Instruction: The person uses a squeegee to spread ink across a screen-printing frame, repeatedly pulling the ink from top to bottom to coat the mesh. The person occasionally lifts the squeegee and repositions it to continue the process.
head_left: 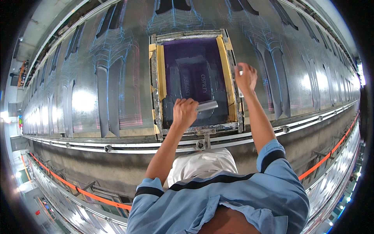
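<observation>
Shiny table (83, 72), screen frame (154, 78) mid-picture
Left hand (185, 113) pinches a scraper (207, 105); right hand (246, 79) by frame's right edge, can't tell that grip

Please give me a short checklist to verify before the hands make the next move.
1. Left hand holds the silver bar tool: ok.
2. Tool lies over the dark screen, inside the frame: ok.
3. Tool's edge pressed against the screen: cannot tell.
4. Right hand gripping the frame's side: cannot tell, contact unclear.
5. Screen evenly coloured: not ok, greyish patches on purple.
6. Yellow tape along both sides: ok.
</observation>
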{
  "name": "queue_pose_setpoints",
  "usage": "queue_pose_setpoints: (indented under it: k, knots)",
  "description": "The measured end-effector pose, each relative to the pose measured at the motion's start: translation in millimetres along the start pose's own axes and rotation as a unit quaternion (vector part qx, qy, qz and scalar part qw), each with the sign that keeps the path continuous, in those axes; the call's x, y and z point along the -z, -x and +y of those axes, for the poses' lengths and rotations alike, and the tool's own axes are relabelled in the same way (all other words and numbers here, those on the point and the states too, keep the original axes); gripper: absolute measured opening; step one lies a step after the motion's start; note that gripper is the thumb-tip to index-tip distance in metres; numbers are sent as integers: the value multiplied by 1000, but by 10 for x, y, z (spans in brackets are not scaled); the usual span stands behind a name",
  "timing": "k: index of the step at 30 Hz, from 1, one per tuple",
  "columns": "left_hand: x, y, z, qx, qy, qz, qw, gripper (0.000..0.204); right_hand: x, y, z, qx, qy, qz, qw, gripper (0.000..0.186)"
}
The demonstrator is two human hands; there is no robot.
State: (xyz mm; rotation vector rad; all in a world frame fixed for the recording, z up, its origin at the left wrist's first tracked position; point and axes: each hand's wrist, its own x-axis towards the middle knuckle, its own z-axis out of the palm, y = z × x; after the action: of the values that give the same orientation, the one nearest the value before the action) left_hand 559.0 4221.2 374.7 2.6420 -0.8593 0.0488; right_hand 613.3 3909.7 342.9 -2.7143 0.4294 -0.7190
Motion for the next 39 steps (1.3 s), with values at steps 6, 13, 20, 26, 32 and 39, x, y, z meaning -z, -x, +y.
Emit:
queue_pose_setpoints:
  k: [6,13,20,26,32,39]
  knots:
    - [168,76,-135,-31,34,-76,996,24,-351,124,264,-115,-163,-54,978,32]
    - [413,-1106,-553,-93,-7,39,995,21,-58,131,206,-119,-223,-16,967,28]
    - [195,-1292,-738,-76,-3,48,996,21,80,24,189,-134,-240,-46,961,27]
    - [-148,373,62,-45,-6,106,993,33,371,-147,31,-126,-209,-61,968,30]
    - [-112,395,233,7,-41,20,999,37,-43,178,221,-126,-297,-70,944,30]
    - [127,171,158,66,-34,-26,997,33,-181,269,257,-100,-339,-42,934,26]
